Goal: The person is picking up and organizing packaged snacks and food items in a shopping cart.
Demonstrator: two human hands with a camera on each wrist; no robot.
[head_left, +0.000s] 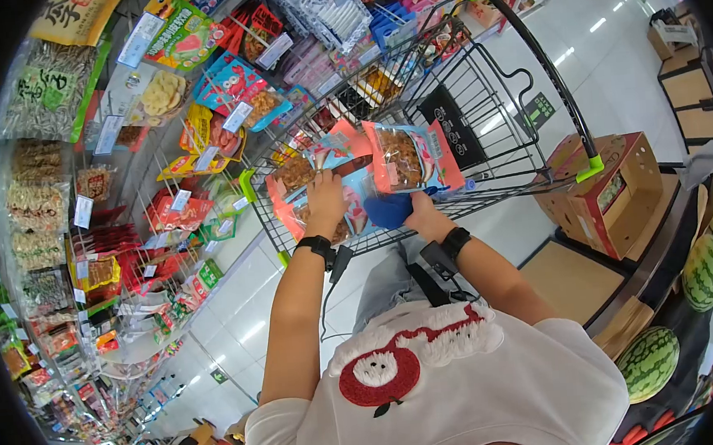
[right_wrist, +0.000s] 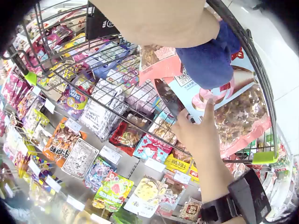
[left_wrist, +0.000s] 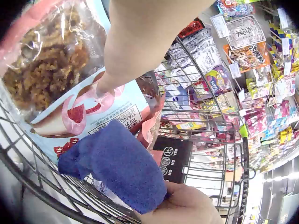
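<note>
Several pink and light-blue snack bags with clear windows of brown crumbly pieces lie in a wire shopping cart [head_left: 485,172]. My left hand [head_left: 326,204] holds one snack bag [left_wrist: 51,65] by its edge. Its thumb lies on the printed front in the right wrist view, where the other fingers reach over the edge. The right hand [head_left: 428,219] grips a bunched dark blue cloth [left_wrist: 124,165], which lies against the light-blue lower part of the bag. Just beyond the cloth is another snack bag [head_left: 401,157], window facing up.
Shelves of packaged snacks with price tags [head_left: 141,39] line the left side, close to the cart. A cardboard box [head_left: 607,197] stands right of the cart, with watermelons [head_left: 649,363] nearer me. A black sign [head_left: 451,125] hangs inside the cart.
</note>
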